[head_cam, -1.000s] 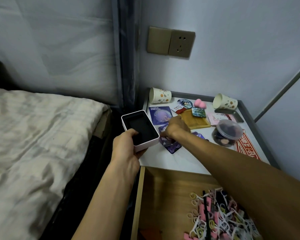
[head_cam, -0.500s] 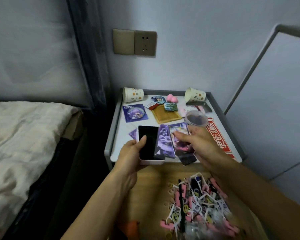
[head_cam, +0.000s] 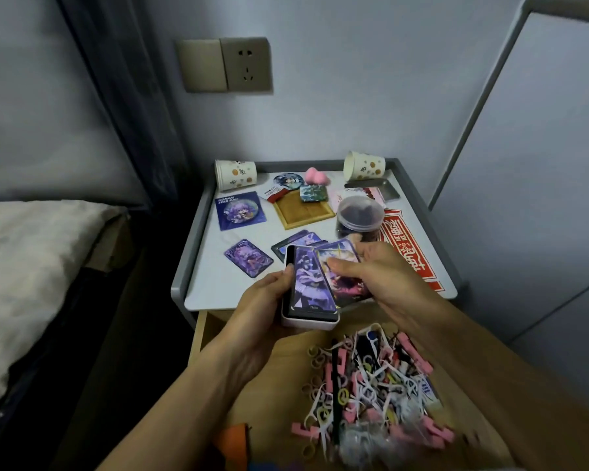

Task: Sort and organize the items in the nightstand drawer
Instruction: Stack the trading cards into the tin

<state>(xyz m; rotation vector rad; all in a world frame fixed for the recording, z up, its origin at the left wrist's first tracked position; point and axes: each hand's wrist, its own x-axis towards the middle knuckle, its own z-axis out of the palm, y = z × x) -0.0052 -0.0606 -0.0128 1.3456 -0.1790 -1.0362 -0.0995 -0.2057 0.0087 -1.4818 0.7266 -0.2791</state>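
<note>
Cards (head_cam: 342, 263) fan out in the pinch of the right hand (head_cam: 388, 283), thumb on top. The leftmost lies over the white box (head_cam: 308, 323), which the left hand (head_cam: 262, 311) grips by its side above the nightstand (head_cam: 218, 283) front edge and open drawer (head_cam: 279, 362). Half a second ago the box's black inside showed bare; a card now covers it.
</note>
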